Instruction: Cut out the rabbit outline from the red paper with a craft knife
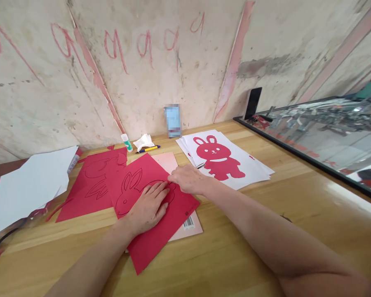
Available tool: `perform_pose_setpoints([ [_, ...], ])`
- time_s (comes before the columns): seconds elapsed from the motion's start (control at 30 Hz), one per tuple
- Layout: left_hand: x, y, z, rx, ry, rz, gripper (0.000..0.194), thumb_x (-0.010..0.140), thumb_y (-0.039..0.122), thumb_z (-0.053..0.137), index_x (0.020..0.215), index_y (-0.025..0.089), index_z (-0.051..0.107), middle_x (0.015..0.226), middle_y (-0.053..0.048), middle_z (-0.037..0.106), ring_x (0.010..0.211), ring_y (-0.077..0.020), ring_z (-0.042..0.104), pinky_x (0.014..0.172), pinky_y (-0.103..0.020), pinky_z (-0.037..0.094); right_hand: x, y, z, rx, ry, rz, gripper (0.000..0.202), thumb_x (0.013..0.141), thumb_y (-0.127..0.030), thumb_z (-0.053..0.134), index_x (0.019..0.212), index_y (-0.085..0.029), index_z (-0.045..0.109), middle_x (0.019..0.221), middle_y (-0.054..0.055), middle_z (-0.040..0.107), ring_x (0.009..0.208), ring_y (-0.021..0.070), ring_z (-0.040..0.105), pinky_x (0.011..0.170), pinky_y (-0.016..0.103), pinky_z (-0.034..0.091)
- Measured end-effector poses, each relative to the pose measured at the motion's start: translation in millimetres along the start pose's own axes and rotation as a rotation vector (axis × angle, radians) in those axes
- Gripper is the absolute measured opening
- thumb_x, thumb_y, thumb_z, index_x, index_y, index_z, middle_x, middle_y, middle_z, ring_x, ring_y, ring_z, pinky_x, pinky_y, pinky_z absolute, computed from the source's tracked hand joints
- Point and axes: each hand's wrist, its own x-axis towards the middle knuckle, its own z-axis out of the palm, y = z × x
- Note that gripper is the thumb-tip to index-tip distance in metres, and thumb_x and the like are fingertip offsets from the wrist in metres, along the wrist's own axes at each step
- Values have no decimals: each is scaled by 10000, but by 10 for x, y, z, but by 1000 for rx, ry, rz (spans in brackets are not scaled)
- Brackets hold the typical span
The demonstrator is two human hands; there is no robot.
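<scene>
A red sheet of paper [154, 251] lies tilted on the table, with a rabbit outline drawn on it in dark line. My left hand [150, 206] is spread flat over the middle of the drawing, pressing the sheet. My right hand [187, 179] is closed at the sheet's upper right edge, near the rabbit's tail, its fingertips close to the drawn line. What it grips is hidden; a thin dark tip shows just behind its knuckles. Under the sheet, a pale pink pad [190, 231] with a barcode sticks out.
To the left are another red sheet [77, 198] with drawn outlines and white papers [34, 177]. A glue stick [126, 142], crumpled tissue [144, 141], yellow-blue pen [147, 149] and phone [173, 120] stand or lie near the wall. At right, a red rabbit cutout [214, 152] rests on white sheets [253, 171].
</scene>
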Motion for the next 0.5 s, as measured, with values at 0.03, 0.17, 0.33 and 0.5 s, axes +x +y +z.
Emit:
perform_pose_setpoints([
  [0.03, 5, -4, 0, -2, -8, 6, 406, 932, 259, 381, 1316, 137, 435, 1426, -123, 395, 1326, -247, 324, 1072, -459, 295, -3, 4, 6, 2, -2, -2, 279, 732, -95, 507, 944, -217, 644, 869, 49, 686, 849, 185, 622, 620, 251, 379],
  [0.17, 32, -13, -12, -1, -33, 17, 413, 942, 263, 365, 1335, 145, 406, 1436, -117, 384, 1337, -244, 311, 1080, -458, 292, -21, -4, -33, 2, 4, -47, 269, 760, -89, 498, 962, -204, 635, 886, 55, 682, 852, 196, 619, 629, 267, 395],
  [0.33, 50, -12, -2, 4, -20, 31, 400, 937, 253, 363, 1321, 157, 420, 1420, -116, 405, 1324, -251, 333, 1062, -465, 312, -36, -37, -110, 0, -41, -46, 268, 805, -104, 476, 1002, -188, 637, 904, 81, 685, 875, 204, 614, 661, 280, 413],
  [0.5, 58, -7, -3, 4, -21, 28, 401, 928, 250, 372, 1314, 159, 431, 1408, -113, 423, 1314, -256, 347, 1062, -464, 310, -34, -13, -66, -21, -21, -46, 269, 793, -106, 484, 992, -196, 642, 897, 78, 686, 854, 203, 613, 640, 272, 403],
])
